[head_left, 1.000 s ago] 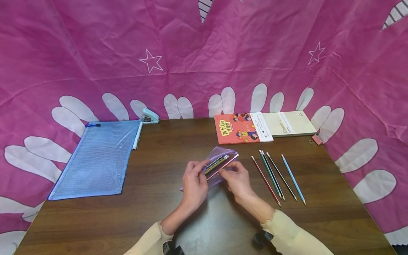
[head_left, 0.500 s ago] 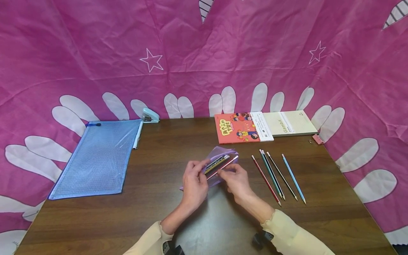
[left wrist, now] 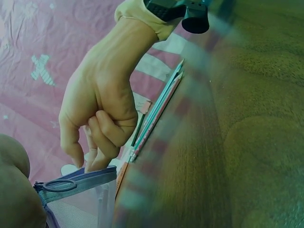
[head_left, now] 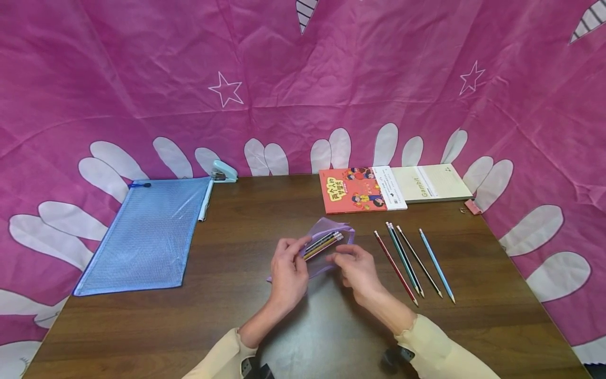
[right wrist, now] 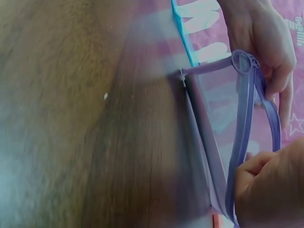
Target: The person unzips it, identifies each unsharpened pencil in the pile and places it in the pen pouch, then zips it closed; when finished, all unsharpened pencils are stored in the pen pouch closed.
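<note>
A purple see-through zip pouch [head_left: 324,225] is gaping at the middle of the table, several pencils [head_left: 326,243] lying together inside with their eraser ends at its mouth. My left hand [head_left: 290,271] grips the pouch's left side, thumb over the near part and fingers on the far part. My right hand [head_left: 356,271] is at the near right rim, where its thumb and forefinger pinch the zip edge [right wrist: 241,128]; its other fingers are curled in. A ring pull [left wrist: 59,185] hangs on the zip in the left wrist view. Pencil tips are hidden behind my left hand.
Several loose pencils [head_left: 407,260] lie right of the pouch. A red book [head_left: 350,197], a cream notebook [head_left: 433,181] and a pink binder clip [head_left: 472,207] are behind. At left lie a blue mesh zip bag [head_left: 147,237], a white pen [head_left: 205,200] and a light-blue stapler [head_left: 224,171].
The red pencil that lay apart across the pouch's mouth has dropped in beside the other pencils. My right hand has shifted slightly right; my left hand stays put.
</note>
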